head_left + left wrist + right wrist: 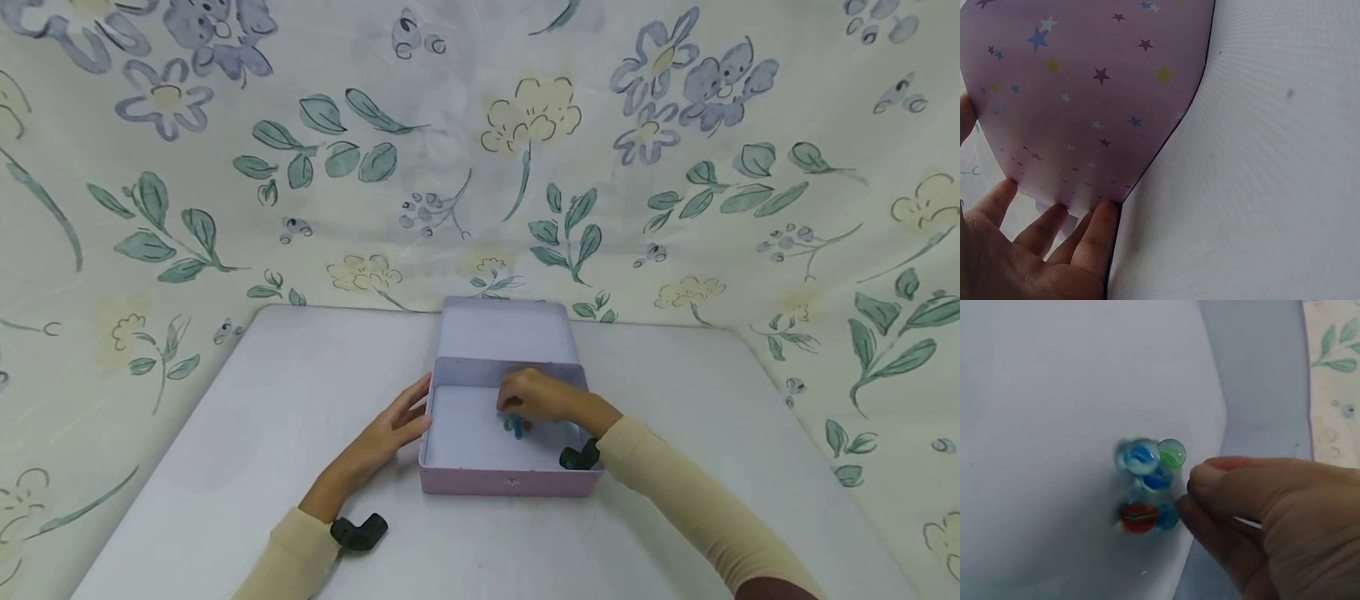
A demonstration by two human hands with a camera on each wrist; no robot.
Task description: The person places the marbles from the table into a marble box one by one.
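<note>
An open metal box [512, 482], pink outside with printed stars and pale inside, lies on the table with its lid [510, 329] tipped back. Several glass marbles [1142, 456], blue, green and orange, sit in a cluster on its floor. Thumb and forefinger of my right hand [536, 395] pinch close beside the cluster; in the right wrist view a small dark marble, mostly hidden, shows between the tips of that right hand [1254, 519]. With extended fingers, my left hand [392, 427] touches the box's left wall, whose starry side [1094, 94] fills much of the left wrist view.
The white table [300, 400] extends around the box on both sides. Behind it hangs a floral cloth [450, 167], which also closes off the left and right. Black wrist devices [360, 532] are worn at both cuffs; the right one overlaps the box's front right corner.
</note>
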